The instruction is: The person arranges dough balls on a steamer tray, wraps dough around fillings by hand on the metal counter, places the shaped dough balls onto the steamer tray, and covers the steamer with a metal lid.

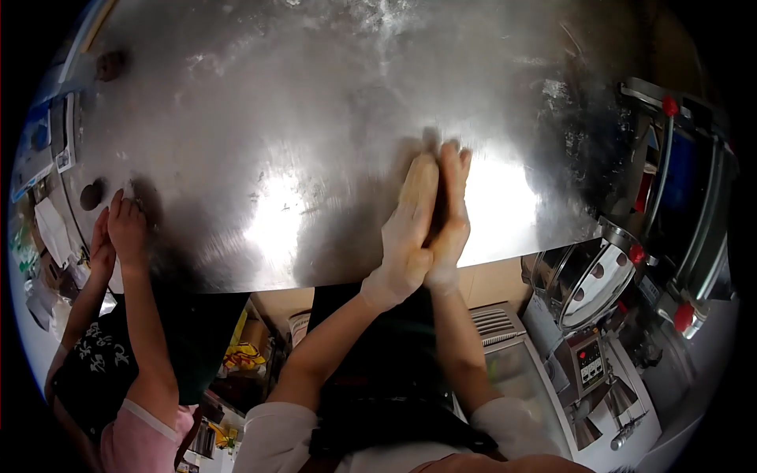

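My left hand point(408, 225) and my right hand point(450, 213) stand on edge side by side over the metal table point(339, 158), near its front edge. Thin translucent gloves seem to cover them. The fingers are stretched out and point away from me, and the palms face each other. The hands meet near the wrists and thumbs. A dark gap shows between the fingers; whether anything small lies between the palms is hidden.
At the left, a co-worker's hands point(118, 229) are close together beside a dark round lump point(92, 195). Another dark lump point(110, 65) lies farther back. A machine with red knobs point(637, 254) stands at the right, with a control panel point(590, 359) below.
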`<state>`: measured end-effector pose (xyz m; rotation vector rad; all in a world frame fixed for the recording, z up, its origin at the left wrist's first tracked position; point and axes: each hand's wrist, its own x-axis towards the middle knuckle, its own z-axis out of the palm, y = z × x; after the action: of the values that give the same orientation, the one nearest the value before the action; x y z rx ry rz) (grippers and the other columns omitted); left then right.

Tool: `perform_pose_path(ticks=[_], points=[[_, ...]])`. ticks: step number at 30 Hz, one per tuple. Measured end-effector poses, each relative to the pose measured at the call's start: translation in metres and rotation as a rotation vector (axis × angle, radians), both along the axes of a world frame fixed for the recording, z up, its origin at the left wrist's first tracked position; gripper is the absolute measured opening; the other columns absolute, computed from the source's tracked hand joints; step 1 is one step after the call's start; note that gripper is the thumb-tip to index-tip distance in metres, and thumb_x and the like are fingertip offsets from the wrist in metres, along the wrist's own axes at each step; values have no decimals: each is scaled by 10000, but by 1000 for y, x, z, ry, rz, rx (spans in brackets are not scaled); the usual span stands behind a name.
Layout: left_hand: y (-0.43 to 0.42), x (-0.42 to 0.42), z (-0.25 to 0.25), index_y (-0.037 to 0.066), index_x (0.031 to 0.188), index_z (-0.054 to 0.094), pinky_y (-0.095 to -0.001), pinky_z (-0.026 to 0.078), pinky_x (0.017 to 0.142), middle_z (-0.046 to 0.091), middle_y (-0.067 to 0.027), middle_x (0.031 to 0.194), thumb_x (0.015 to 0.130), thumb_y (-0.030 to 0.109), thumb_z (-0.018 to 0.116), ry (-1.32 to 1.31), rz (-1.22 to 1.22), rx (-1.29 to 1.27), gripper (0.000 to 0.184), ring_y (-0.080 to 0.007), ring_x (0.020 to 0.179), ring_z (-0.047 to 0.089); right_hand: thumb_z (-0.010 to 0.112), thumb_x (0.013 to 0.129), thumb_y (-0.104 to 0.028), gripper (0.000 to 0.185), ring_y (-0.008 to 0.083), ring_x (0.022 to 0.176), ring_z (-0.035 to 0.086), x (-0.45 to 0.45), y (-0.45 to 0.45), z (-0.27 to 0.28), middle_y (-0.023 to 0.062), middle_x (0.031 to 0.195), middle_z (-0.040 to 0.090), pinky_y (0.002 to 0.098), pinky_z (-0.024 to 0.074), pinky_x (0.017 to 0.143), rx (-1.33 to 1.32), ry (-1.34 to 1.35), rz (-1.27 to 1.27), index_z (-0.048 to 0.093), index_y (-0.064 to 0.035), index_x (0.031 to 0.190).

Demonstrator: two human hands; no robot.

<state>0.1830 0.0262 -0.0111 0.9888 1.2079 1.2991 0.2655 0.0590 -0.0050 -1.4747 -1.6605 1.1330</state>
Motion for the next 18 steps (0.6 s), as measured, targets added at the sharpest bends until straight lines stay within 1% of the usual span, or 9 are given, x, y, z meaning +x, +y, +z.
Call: perform_pose_path(ticks=[2, 5, 6, 8, 9, 10, 12, 15, 18], points=[[-24, -3, -6, -103, 1532, 189, -374, 223, 1196, 246, -237, 1606, 957, 729, 328, 10, -7, 33, 1020, -314, 1486, 262, 142, 1045, -559, 783, 346, 1518, 175, 4, 14, 0, 170, 1547, 405, 479, 75, 1233, 84, 29, -17, 395, 45, 1474], [-36, -51, 2, -76, 1481, 358, -395, 280, 1177, 409, -246, 1514, 990, 244, 468, 352, 92, 92, 596, -334, 1428, 378, 139, 1043, -578, 807, 309, 1390, 421, 32, -13, 9, 166, 1458, 512, 463, 87, 1229, 98, -22, -33, 469, 59, 1414], [-38, -63, 4, -59, 1458, 415, -395, 321, 1159, 456, -236, 1482, 979, 135, 480, 451, 150, 38, 521, -328, 1397, 425, 359, 1058, -461, 616, 286, 1295, 506, 42, -28, 18, 161, 1427, 528, 467, 241, 1190, 93, 11, -21, 484, 23, 1417], [-44, -62, -3, -12, 1435, 470, -387, 396, 1104, 510, -211, 1438, 900, 37, 529, 454, 231, 5, 541, -336, 1311, 510, 626, 963, -233, 524, 287, 1245, 542, 51, -48, 28, 158, 1372, 545, 455, 412, 1083, -26, -126, -48, 491, -29, 1426], [-46, -59, -8, 11, 1424, 497, -384, 433, 1076, 537, -199, 1415, 860, -12, 553, 453, 270, -8, 567, -340, 1269, 552, 771, 800, -72, 701, 301, 1214, 558, 49, -45, 34, 161, 1318, 548, 411, 497, 986, 18, -369, 72, 484, -74, 1439], [-46, -57, -10, 13, 1416, 506, -381, 439, 1068, 542, -193, 1410, 869, -11, 549, 444, 276, 5, 549, -332, 1257, 558, 817, 753, -136, 757, 325, 1188, 564, 43, -40, 47, 164, 1294, 553, 392, 497, 984, 79, -472, 156, 481, -69, 1428], [-42, -53, -13, 17, 1401, 523, -377, 450, 1052, 551, -182, 1399, 887, -9, 541, 435, 290, 36, 514, -316, 1234, 570, 830, 718, -140, 768, 327, 1147, 574, 32, -22, 57, 154, 1300, 551, 390, 504, 961, 127, -592, 375, 493, -64, 1404], [-42, -51, -2, 25, 1398, 527, -384, 432, 1071, 550, -179, 1399, 942, 21, 520, 427, 304, -56, 456, -311, 1272, 542, 762, 737, -144, 600, 304, 1061, 607, 14, -7, 53, 128, 1225, 575, 372, 554, 849, 150, -728, 528, 545, -47, 1288], [-40, -52, 7, 22, 1392, 531, -397, 417, 1083, 547, -193, 1394, 998, 74, 491, 546, 257, -138, 399, -315, 1296, 517, 711, 756, -157, 504, 294, 1013, 619, 20, -15, 11, 112, 1168, 584, 348, 577, 778, 276, -779, 502, 565, -43, 1225]])
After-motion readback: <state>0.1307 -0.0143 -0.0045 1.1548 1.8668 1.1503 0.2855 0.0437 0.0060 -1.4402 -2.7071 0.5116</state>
